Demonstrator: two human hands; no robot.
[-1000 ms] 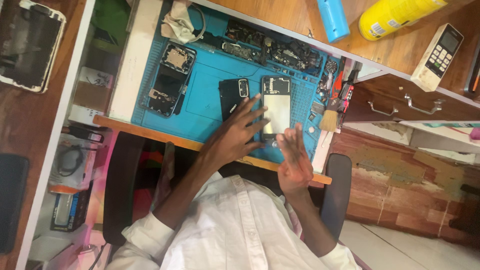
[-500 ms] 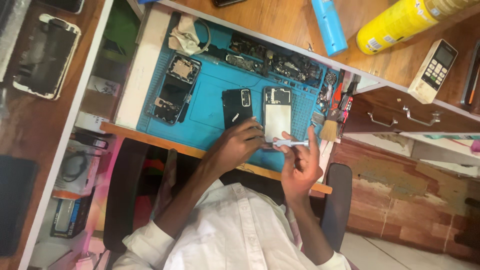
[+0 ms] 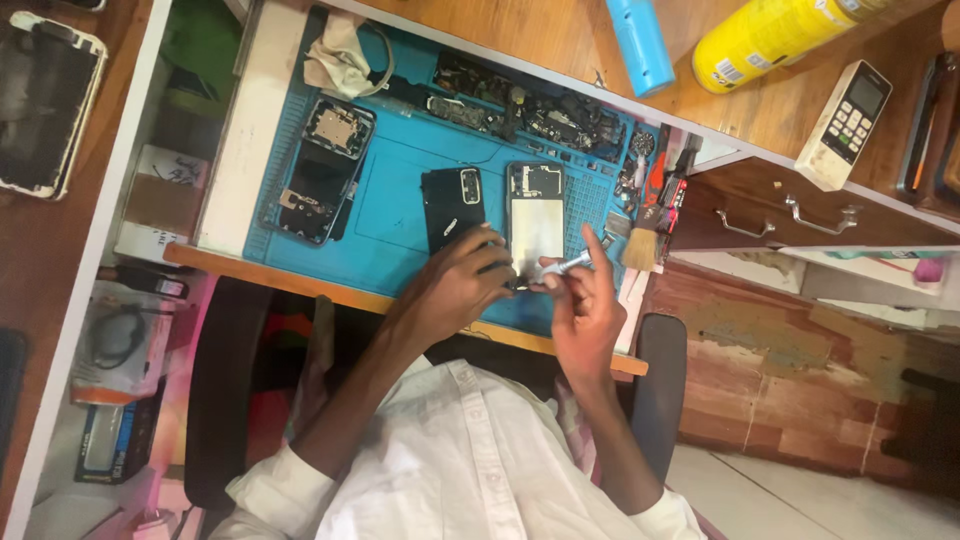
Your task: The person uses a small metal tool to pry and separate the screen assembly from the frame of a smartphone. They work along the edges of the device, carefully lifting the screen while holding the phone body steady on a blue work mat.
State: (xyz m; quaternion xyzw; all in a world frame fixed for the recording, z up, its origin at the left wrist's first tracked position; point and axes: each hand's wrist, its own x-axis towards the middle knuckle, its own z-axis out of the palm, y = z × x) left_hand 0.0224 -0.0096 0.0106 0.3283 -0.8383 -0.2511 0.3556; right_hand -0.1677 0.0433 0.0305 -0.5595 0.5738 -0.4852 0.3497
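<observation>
Two hands meet at the near end of an opened phone (image 3: 536, 225) on a blue work mat (image 3: 400, 190).

The left hand (image 3: 455, 285) lies curled over the phone's near edge, fingers closed down on it — seemingly to pin it flat while the other hand works. The right hand (image 3: 583, 310) pinches a slim silver tool (image 3: 568, 265) between thumb and fingers, index raised, its tip aimed at that same edge. The phone lies back-off, a pale battery filling its middle and a dark board at the far end. Just left of it on the mat sits a black back cover (image 3: 454, 205); farther left, another stripped phone (image 3: 322, 170). Right of the mat — a small brush (image 3: 642, 245). Beyond the mat, a yellow can (image 3: 775, 35) stands on the wooden shelf.
</observation>
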